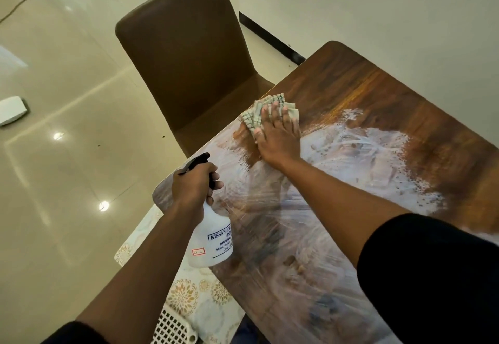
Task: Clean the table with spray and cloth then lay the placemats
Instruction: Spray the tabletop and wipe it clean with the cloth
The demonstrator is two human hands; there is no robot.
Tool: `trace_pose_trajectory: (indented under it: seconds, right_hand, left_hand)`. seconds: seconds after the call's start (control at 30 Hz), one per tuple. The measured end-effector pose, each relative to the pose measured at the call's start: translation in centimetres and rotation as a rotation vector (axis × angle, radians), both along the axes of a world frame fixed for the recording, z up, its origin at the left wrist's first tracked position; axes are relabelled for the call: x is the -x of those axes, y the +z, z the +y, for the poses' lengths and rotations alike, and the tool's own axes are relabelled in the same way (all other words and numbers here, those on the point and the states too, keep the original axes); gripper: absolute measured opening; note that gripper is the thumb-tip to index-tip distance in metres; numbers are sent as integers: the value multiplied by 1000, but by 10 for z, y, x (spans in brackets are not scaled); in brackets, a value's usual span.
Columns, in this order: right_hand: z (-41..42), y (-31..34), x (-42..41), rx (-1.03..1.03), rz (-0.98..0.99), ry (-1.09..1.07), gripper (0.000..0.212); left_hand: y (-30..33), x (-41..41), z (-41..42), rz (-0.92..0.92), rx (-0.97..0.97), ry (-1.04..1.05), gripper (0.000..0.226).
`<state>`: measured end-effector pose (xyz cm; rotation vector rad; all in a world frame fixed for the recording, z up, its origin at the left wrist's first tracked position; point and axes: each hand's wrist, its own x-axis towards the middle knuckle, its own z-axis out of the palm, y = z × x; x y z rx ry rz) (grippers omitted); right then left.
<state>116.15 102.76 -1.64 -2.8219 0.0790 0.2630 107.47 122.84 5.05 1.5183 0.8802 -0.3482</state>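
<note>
Wooden bench [378, 100] is lying streaked with white foam while the right hand [279, 138] is pressing flat-fingered on the cloth [256, 117] near its far edge and the left hand [193, 181] is gripping the sprayer [213, 235] over the near corner.

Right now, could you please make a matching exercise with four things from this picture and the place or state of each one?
Things:
1. spray bottle
2. cloth
3. chair
4. placemats

Places or states:
A. lying below the near table edge
B. pressed flat under the right hand
C. standing at the table's left side
D. gripped by the left hand

Pairs: 1-D, 2-B, 3-C, 4-A
</note>
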Motion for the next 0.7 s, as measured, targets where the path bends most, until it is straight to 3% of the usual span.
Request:
trace_pose_trajectory:
  seconds: [0.13, 0.3, 0.43, 0.53, 0.7]
  right_hand:
    - [51, -6, 38, 17, -20, 249, 65]
    - [48, -10, 51, 43, -72, 473, 65]
    - [17, -2, 20, 41, -31, 287, 61]
    - [-4, 6, -2, 28, -5, 79, 60]
    - [24, 8, 4, 26, 1, 20, 60]
  left_hand:
    - [0, 11, 7, -36, 27, -2, 27]
    - [1, 18, 7, 8, -16, 61, 12]
    - [2, 24, 9, -20, 8, 69, 29]
    - [2, 26, 17, -13, 8, 69, 11]
    - [0, 31, 33, -37, 56, 68, 19]
